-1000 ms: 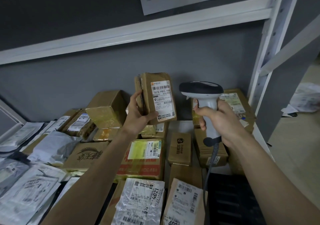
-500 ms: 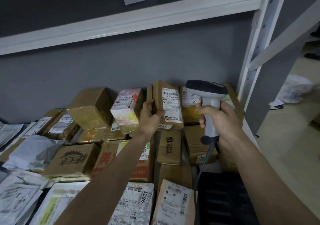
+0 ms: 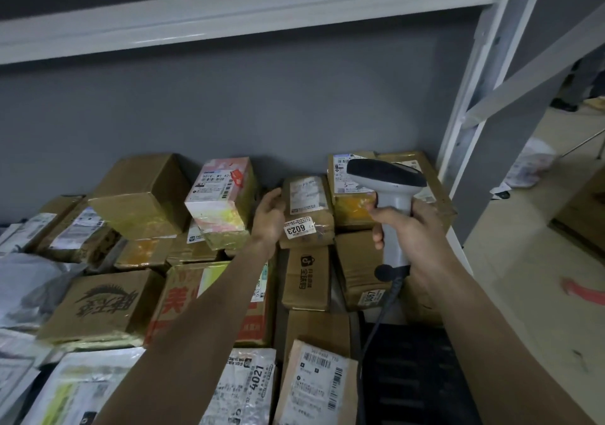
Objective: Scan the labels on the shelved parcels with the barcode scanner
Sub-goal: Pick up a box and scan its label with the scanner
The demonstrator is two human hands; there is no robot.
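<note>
My left hand [image 3: 269, 215] curls round the left edge of a small brown parcel [image 3: 307, 207]. The parcel leans back on top of the stacked boxes, with a white "6023" sticker on its lower face. My right hand [image 3: 411, 233] grips the handle of a grey barcode scanner [image 3: 388, 179], whose dark head sits just right of that parcel, in front of a taped brown box [image 3: 352, 207]. A pink-and-white parcel [image 3: 221, 202] stands left of my left hand. Labelled parcels, among them a brown one [image 3: 319, 382] and a white bag marked 4021 [image 3: 247, 388], lie in front.
Brown boxes [image 3: 140, 192] and grey poly bags [image 3: 29, 287] crowd the shelf to the left. A white shelf beam [image 3: 245, 9] runs overhead and a white upright [image 3: 471, 97] stands at the right. A black crate [image 3: 412, 375] sits under the scanner cable. Open floor lies further right.
My left hand has lowered the brown parcel from upright in front of the scanner onto the stack. The scanner hand has stayed close to the same spot; the view has shifted left.
</note>
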